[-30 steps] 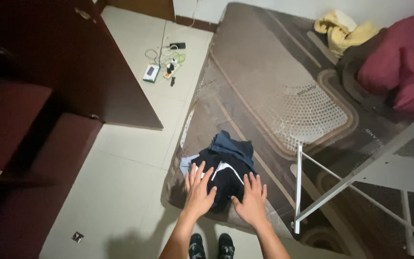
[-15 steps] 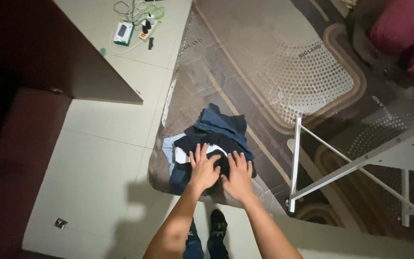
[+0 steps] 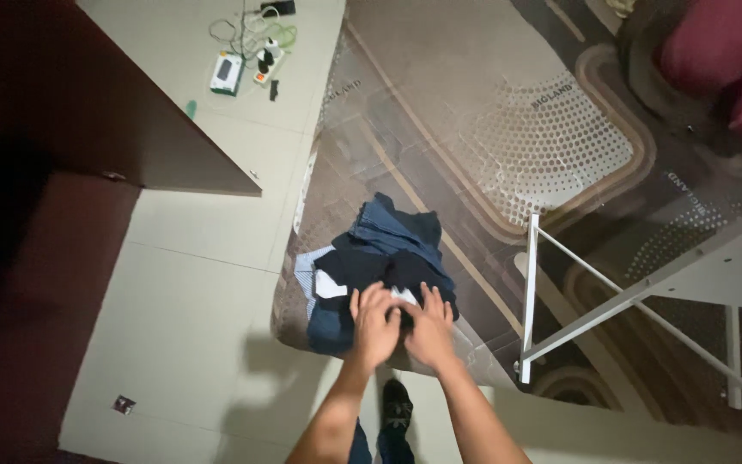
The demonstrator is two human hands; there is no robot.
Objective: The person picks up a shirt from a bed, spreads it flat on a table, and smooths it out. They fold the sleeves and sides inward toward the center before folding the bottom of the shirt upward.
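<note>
The pile of dark clothes (image 3: 380,271) lies on the near corner of the patterned mattress (image 3: 491,129), just below centre frame, with navy and black garments on top and a pale striped piece showing at its 9 o'clock edge. At 11 o'clock from the pile, well apart on the tiled floor (image 3: 191,283), sit a small white-and-green box (image 3: 227,72), a tangle of cables (image 3: 251,30) and a power strip (image 3: 270,64). A tiny square tag (image 3: 123,403) lies on the tiles at 8 o'clock. The left hand (image 3: 376,324) and right hand (image 3: 428,326) rest side by side on the pile's 6 o'clock edge, fingers spread and flat, palms pressing down; neither is clenched around fabric. A white metal frame (image 3: 560,292) stands just beside the pile at 3 o'clock. A dark wooden panel (image 3: 88,112) bounds the floor at 10 o'clock. Bare tiles extend from 7 to 9 o'clock.
</note>
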